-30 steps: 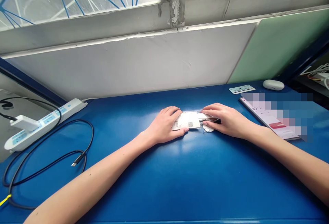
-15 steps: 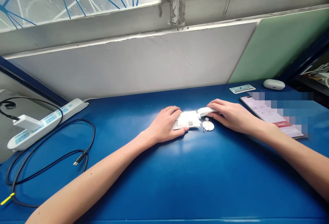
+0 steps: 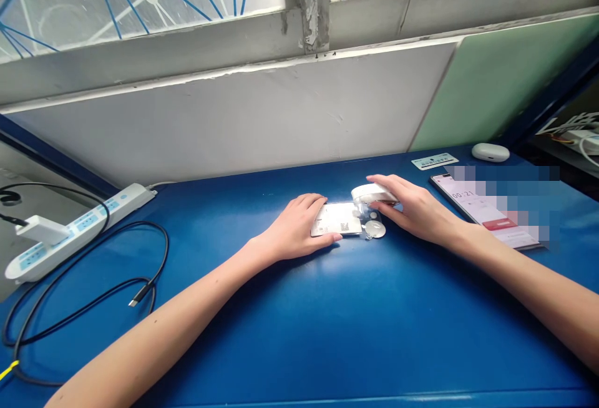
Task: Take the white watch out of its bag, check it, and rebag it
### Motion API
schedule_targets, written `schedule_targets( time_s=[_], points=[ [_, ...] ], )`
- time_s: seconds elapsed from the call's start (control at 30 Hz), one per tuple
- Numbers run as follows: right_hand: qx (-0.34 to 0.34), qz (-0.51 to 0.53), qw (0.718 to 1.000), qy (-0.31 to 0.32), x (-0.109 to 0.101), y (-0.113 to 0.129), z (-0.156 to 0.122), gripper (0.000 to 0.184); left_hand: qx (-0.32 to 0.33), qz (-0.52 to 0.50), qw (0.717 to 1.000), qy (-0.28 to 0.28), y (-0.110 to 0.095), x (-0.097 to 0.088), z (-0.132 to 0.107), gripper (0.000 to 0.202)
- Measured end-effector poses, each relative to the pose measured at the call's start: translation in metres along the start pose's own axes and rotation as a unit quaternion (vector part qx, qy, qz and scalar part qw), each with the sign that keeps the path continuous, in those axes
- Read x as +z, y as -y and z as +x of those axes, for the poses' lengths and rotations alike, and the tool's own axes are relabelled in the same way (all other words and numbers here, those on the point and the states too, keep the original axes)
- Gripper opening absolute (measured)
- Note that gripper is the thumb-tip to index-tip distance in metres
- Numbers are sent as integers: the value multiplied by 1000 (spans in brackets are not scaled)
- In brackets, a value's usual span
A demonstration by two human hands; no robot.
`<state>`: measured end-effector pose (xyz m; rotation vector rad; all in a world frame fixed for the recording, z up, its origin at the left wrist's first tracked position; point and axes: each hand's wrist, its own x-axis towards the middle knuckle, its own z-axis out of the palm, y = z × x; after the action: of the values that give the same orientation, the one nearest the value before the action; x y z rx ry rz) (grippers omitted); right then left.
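Observation:
My left hand (image 3: pixel 294 228) rests on the blue table (image 3: pixel 299 320), its fingers curled round the left end of a small white card (image 3: pixel 337 219) with printed codes, pinning it flat. My right hand (image 3: pixel 409 207) sits just right of the card, thumb and fingers pinched on a small white oval piece (image 3: pixel 369 193) lifted slightly off the table. A small silvery round disc (image 3: pixel 375 229) lies on the table below that piece, beside the card's right edge.
A phone (image 3: pixel 482 208) with a lit screen lies at the right, a white label (image 3: pixel 435 161) and a white earbud case (image 3: pixel 490 152) behind it. At the left are a white power strip (image 3: pixel 70 233) with a plugged charger (image 3: pixel 40 229) and a looping black cable (image 3: pixel 93 296). A white wall panel stands behind.
My right hand has drawn back from the card and raised the white oval piece, uncovering the round disc. My left hand has stayed on the card.

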<state>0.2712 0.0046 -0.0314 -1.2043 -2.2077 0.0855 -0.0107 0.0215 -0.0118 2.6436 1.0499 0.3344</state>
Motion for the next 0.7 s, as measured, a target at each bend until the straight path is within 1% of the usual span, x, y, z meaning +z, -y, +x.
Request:
schedule_targets(
  time_s=[0.1, 0.13, 0.2, 0.27, 0.33, 0.4, 0.43, 0.5, 0.57, 0.63, 0.7],
  points=[
    [34, 33, 999, -6, 3, 1, -2, 73, -40, -37, 998, 11, -2, -3, 0, 78],
    [41, 44, 998, -8, 3, 1, -2, 78, -55, -54, 997, 12, -2, -2, 0, 79],
    [42, 54, 998, -13, 4, 1, -3, 81, -78, -87, 993, -9, -3, -1, 0, 79],
    [27, 48, 998, -23, 4, 2, -3, 78, -83, -102, 989, -74, -4, 1, 0, 76],
    [2, 40, 999, -33, 4, 3, -3, 70, -67, -85, 978, -178, -8, 4, -1, 69],
    [-24, 34, 998, -44, 5, 7, -3, 61, -18, -43, 967, -251, -13, 6, -1, 57],
    [-36, 34, 998, -47, 5, 10, -3, 58, 15, -27, 965, -259, -17, 7, -1, 53],
    [-59, 37, 996, -51, 5, 18, -3, 54, 77, 4, 965, -250, -23, 10, -1, 50],
    [-81, 47, 994, -60, 5, 29, -4, 51, 104, 37, 969, -221, -27, 14, 0, 50],
    [-93, 61, 991, -74, 4, 40, -5, 47, 96, 57, 977, -179, -28, 16, -1, 49],
    [-101, 71, 989, -81, 2, 50, -5, 42, 84, 59, 986, -130, -27, 17, -1, 42]
  ],
)
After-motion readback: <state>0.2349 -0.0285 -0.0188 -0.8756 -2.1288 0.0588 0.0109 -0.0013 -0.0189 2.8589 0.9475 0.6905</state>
